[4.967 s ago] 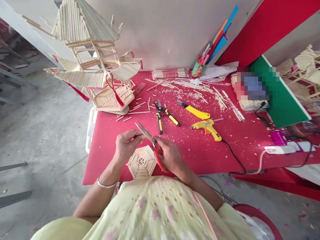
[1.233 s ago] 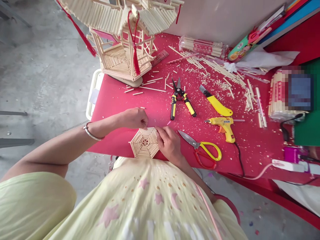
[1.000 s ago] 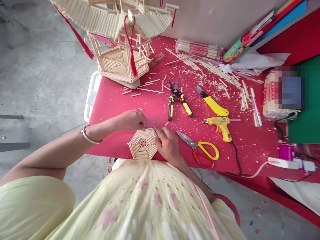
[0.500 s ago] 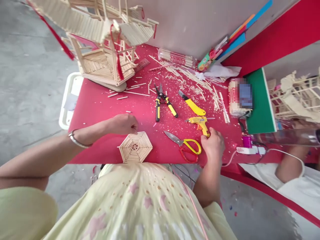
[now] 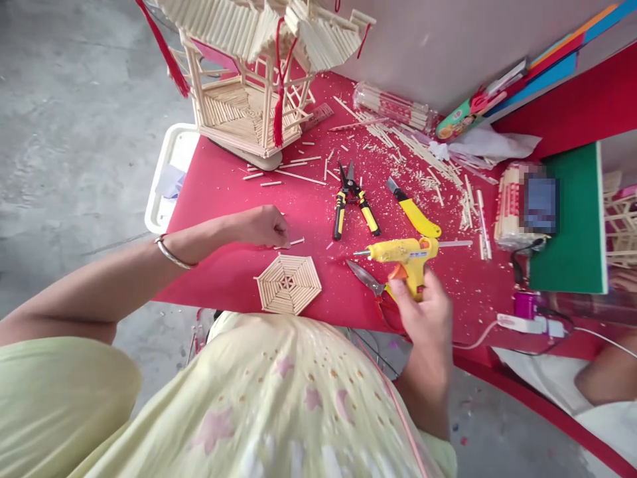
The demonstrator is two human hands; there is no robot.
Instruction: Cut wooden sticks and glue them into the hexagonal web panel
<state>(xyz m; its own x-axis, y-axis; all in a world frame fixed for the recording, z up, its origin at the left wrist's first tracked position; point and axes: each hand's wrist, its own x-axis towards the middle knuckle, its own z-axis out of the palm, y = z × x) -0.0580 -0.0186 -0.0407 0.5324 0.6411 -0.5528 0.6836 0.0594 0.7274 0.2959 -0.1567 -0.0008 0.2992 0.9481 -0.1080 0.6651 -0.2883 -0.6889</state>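
Note:
My right hand [image 5: 428,312] grips a yellow hot glue gun [image 5: 401,251] by its handle, raised over the scissors [image 5: 368,277], with the nozzle pointing left. A clear glue stick [image 5: 455,243] pokes out of its back. My left hand [image 5: 266,226] is closed, and a short wooden stick [image 5: 297,241] shows at its fingertips. Just below that hand, a hexagonal panel of wooden sticks [image 5: 289,285] lies flat near the table's front edge. The scissors are partly hidden behind my right hand.
A stick-built pavilion [image 5: 239,113] with red tassels stands at the back left. Pliers-like cutters [image 5: 353,199] and a yellow knife [image 5: 415,212] lie mid-table among scattered sticks and chips. At the right are a power strip [image 5: 522,324], a green board [image 5: 567,226] and another person's arm [image 5: 610,368].
My right hand has lifted the glue gun off the table. My left hand has moved slightly up from the hexagonal panel, and a short stick now shows at its fingers. The view has shifted.

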